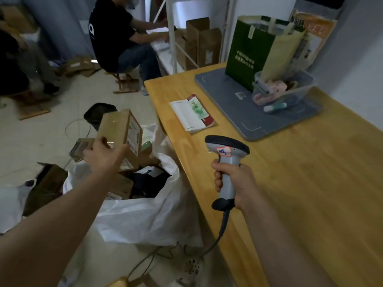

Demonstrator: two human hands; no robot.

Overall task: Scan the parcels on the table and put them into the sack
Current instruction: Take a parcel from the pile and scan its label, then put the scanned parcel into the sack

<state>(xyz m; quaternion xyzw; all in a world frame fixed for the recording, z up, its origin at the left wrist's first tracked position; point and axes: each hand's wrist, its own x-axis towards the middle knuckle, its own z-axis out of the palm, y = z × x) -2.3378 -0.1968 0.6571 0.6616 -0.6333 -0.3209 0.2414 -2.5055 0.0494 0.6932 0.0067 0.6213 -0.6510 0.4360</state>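
My left hand [105,155] grips a brown cardboard parcel [120,129] with a white label on its side, held in the air above the open white sack [149,216]. The sack stands on the floor left of the table and holds several boxes and a dark parcel [149,181]. My right hand [234,183] grips the handle of a grey barcode scanner [227,154], upright over the table's left edge, its cable hanging down to the floor. A white and red flat parcel [191,112] lies on the wooden table [310,193].
A grey tray [228,94] at the back of the table carries a green bag [248,50] and a clear bin [290,90] of small items. Cardboard boxes [49,183] lie on the floor left of the sack. A person [116,38] sits on a stool beyond.
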